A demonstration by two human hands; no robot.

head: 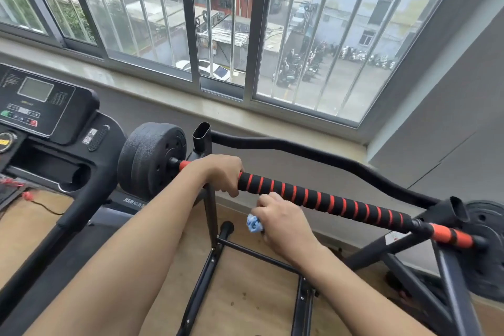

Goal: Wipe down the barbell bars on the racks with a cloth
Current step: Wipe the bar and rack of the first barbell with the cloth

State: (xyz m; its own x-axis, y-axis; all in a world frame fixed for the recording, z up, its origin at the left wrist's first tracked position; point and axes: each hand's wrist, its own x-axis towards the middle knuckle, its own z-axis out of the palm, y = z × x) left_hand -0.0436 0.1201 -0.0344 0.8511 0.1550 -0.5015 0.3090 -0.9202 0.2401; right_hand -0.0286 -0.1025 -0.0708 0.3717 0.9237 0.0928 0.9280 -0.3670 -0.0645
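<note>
Forearms: two bare arms enter from 6 and 7 o'clock of the head view and reach up toward centre frame.
Right hand: at centre, just below the bar; fingers curled tight around a small bunched blue cloth, which pokes out on the thumb side. Whether the cloth touches the bar cannot be told; the fingertips lie at its underside.
Left hand: just above and toward 10 o'clock from the right hand; fingers wrapped fully around the bar, gripping it bare, without cloth.
Barbell bar: black foam grip with red spiral stripes, running from 9 o'clock down toward 4 o'clock, resting across the black rack.
Weight plates: black, at the bar's left end; a further plate shows at the right end.
Curved bar: black, behind the striped bar, toward 1 o'clock.
Treadmill: at 9 o'clock.
Progress: judged to be wiping near the left end; most of the striped length toward 4 o'clock, and the curved bar, seemingly remain. No cleaned patch is distinguishable.
</note>
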